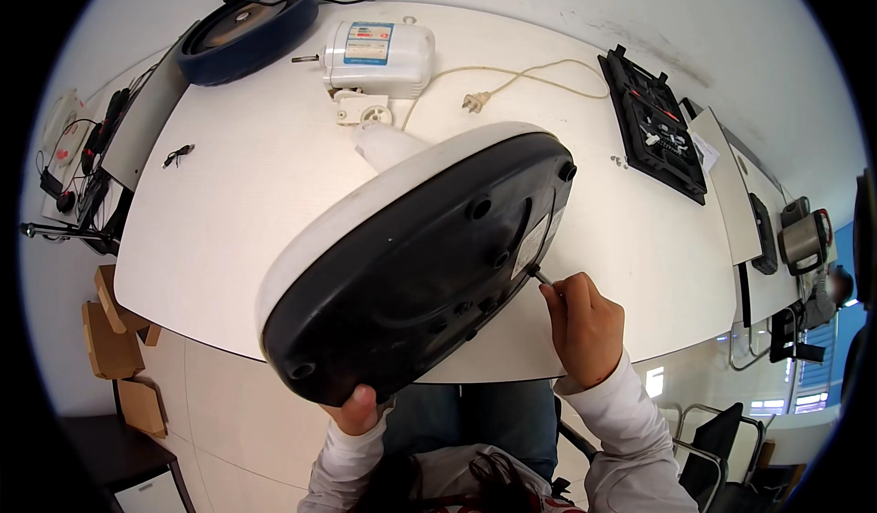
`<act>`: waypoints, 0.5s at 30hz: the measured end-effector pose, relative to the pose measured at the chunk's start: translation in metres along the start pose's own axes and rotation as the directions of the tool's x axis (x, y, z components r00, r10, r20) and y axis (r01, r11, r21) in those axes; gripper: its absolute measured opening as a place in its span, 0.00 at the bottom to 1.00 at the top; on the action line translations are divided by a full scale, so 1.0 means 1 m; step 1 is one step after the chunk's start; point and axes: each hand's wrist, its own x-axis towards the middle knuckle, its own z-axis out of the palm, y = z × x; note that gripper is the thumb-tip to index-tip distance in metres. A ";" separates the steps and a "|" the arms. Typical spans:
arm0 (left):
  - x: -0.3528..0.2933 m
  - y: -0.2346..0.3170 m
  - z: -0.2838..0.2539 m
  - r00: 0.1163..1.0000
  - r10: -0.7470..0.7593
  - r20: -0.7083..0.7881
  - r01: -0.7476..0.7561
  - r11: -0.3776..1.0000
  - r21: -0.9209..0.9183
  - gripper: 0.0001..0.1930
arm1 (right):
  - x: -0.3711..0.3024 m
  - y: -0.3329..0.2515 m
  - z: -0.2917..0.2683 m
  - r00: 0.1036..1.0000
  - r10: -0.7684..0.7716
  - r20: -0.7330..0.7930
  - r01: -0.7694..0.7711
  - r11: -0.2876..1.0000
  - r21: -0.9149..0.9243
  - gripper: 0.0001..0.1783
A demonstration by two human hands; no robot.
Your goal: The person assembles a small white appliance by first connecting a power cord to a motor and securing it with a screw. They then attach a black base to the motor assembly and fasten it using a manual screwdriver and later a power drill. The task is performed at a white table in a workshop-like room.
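A fan base (393,266) with a black underside and a white rim is tilted up toward me over the table. My left hand (354,411) grips its near lower edge, the thumb pressed on the black side and the other fingers hidden. My right hand (586,328) is closed around a thin screwdriver (544,279), whose metal shaft meets the base's right edge; the handle is hidden in my fist. A white neck (388,146) runs from behind the base toward the fan's white motor housing (397,61), which lies on the table with a shaft sticking out to the left.
A dark blue round fan part (248,33) lies at the far left with a black cord. The cream power plug (475,102) and its cord trail behind the base. An open black tool case (653,125) stands at right, small screws (619,160) beside it. Cardboard boxes (114,341) are on the left.
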 end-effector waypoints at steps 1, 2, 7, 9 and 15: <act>0.000 0.000 0.000 1.000 -0.001 -0.004 0.001 1.000 0.011 0.40 | 0.000 0.001 0.001 1.000 0.001 0.002 -0.001 1.000 0.006 0.13; 0.000 0.001 0.000 1.000 -0.002 -0.007 0.002 1.000 0.022 0.40 | 0.000 0.001 0.001 1.000 0.003 0.005 -0.003 1.000 0.012 0.13; -0.002 0.001 -0.002 1.000 -0.002 -0.003 0.002 0.999 0.037 0.40 | 0.002 0.002 0.000 1.000 -0.029 0.006 0.029 0.999 -0.014 0.14; -0.002 0.001 -0.002 1.000 -0.004 -0.003 0.004 0.999 0.040 0.39 | 0.003 0.002 0.000 0.999 -0.044 0.007 0.044 0.998 -0.035 0.15; -0.004 -0.001 -0.006 1.000 -0.016 0.009 0.016 0.998 0.056 0.39 | 0.006 0.002 -0.003 0.999 -0.045 0.004 0.045 0.997 -0.069 0.15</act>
